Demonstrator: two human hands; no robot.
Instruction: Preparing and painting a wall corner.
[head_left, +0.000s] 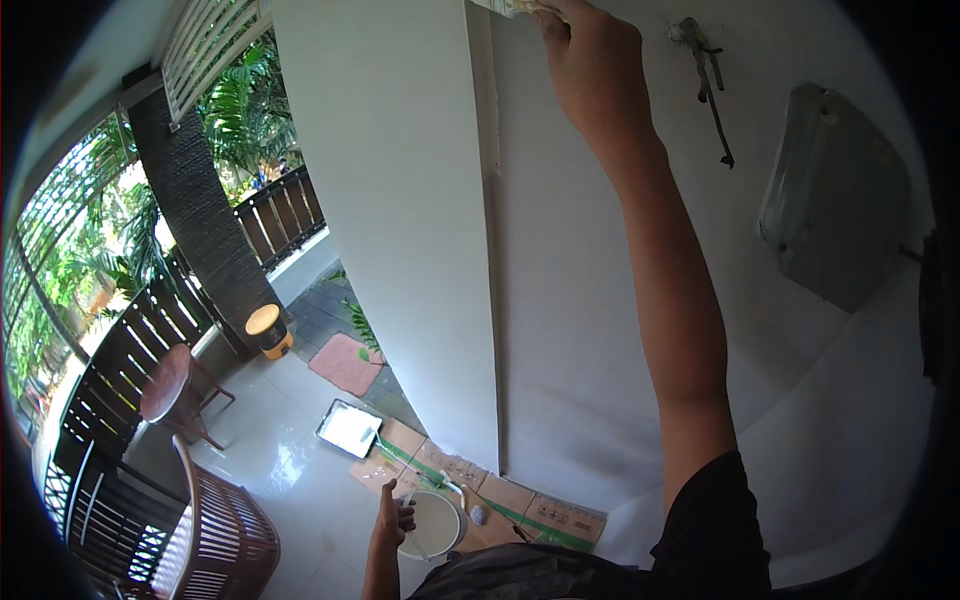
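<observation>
My right hand (600, 71) is raised high at the top edge of the view, its fingers closed on what looks like a paintbrush (517, 6). The picture's edge cuts off part of that tool. It lies by the inner corner where a pale pillar (390, 195) meets the white wall (562, 262). A rough vertical strip runs down the wall beside this corner. Low in front of my body, my left hand (395, 516) grips the handle of a round bucket (442, 525) that has pale contents.
Flattened cardboard (559, 517) covers the floor along the wall. On its left end rests a paint tray (349, 429) with white paint and a roller. A plastic laundry basket (232, 525), a wooden stool (169, 386) and a pink mat (345, 364) are further left. Wires (709, 90) protrude from the wall.
</observation>
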